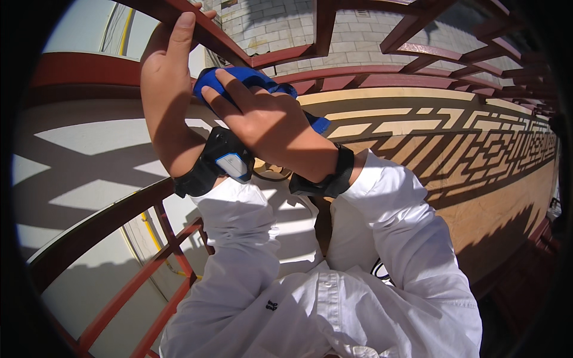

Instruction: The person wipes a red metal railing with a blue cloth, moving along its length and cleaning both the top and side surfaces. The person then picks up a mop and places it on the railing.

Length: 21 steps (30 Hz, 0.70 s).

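Observation:
At the upper left, my left hand grips a dark red railing bar, with its thumb along the near side and fingertips showing beyond the bar. Just right of it, my right hand lies over a bunched blue cloth, its fingers spread on top. The cloth rests close to the railing; whether it touches the bar is hidden. A loose end of the cloth sticks out past the hand's far side. Black straps with devices circle both wrists, and the forearms are close together.
Red lattice railing runs along the top and right, above grey paving. A tan floor carries patterned shadows. White wall panels, another red rail and a yellow pipe lie at left.

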Tool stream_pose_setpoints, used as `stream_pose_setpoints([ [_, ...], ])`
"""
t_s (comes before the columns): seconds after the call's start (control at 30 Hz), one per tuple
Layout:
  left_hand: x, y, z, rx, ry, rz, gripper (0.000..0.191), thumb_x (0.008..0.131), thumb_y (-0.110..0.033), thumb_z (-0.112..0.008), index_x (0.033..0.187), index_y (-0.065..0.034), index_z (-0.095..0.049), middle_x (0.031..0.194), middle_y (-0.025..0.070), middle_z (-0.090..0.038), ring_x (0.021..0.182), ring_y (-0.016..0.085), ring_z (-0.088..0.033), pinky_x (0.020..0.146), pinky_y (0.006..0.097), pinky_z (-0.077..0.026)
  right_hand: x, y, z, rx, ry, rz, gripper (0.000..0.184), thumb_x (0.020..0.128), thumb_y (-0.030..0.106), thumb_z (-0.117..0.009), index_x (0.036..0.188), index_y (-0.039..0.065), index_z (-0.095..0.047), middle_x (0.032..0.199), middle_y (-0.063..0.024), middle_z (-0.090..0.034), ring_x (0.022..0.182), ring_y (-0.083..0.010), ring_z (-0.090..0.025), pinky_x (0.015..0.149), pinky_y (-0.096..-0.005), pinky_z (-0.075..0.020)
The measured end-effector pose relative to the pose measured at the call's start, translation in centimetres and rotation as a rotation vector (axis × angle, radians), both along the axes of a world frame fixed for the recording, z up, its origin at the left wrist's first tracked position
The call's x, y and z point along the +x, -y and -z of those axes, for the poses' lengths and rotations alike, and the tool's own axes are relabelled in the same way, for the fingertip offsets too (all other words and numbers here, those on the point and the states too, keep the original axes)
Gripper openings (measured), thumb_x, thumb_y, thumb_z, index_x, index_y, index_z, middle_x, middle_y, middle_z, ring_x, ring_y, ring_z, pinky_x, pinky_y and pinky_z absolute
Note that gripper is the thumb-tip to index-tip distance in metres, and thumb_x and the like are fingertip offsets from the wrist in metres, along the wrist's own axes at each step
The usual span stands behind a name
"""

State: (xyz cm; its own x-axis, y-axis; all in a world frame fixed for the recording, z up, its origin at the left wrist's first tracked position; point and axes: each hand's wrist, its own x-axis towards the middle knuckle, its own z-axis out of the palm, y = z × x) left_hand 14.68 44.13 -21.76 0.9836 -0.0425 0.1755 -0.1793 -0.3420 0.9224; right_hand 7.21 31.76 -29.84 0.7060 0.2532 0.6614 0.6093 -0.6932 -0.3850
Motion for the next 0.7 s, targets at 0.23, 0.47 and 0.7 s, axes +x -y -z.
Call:
stream_pose_setpoints([
  [0.23,0.1,-0.1,0.2,0.124,-0.078,-0.169,0.050,0.099,-0.045,-0.050,0.124,-0.0035,-0.064,0.116,0.0114,-0.069,0.111,0.022,-0.061,0.105,0.0318,-0.038,2.9,-4.6,3.7,-0.320,-0.188,0.151,0.047,0.081,0.008,-0.060,0.125,-0.009,-0.054,0.127,-0.0239,-0.054,0.068,-0.0241,-0.063,0.053,-0.0286,-0.0531],
  [0.47,-0.3,2.3,0.5,-0.009,0.164,-0.101,0.046,0.099,-0.041,-0.052,0.118,-0.0017,-0.065,0.112,0.0122,-0.070,0.107,0.022,-0.061,0.104,0.0339,-0.040,5.4,-6.2,2.7,-0.020,-0.473,-0.147,0.067,0.082,0.025,-0.067,0.139,0.001,-0.041,0.138,-0.0230,-0.045,0.087,-0.0349,-0.069,0.073,-0.0424,-0.0572],
  [0.7,0.0,1.9,0.1,-0.033,0.164,-0.075,0.046,0.099,-0.041,-0.053,0.116,-0.0004,-0.066,0.109,0.0128,-0.071,0.109,0.021,-0.061,0.105,0.0334,-0.040,3.1,-1.8,5.2,-0.236,-0.024,-0.146,0.035,0.085,0.014,-0.060,0.118,0.003,-0.060,0.128,-0.0182,-0.058,0.076,-0.0301,-0.069,0.062,-0.0364,-0.0549],
])
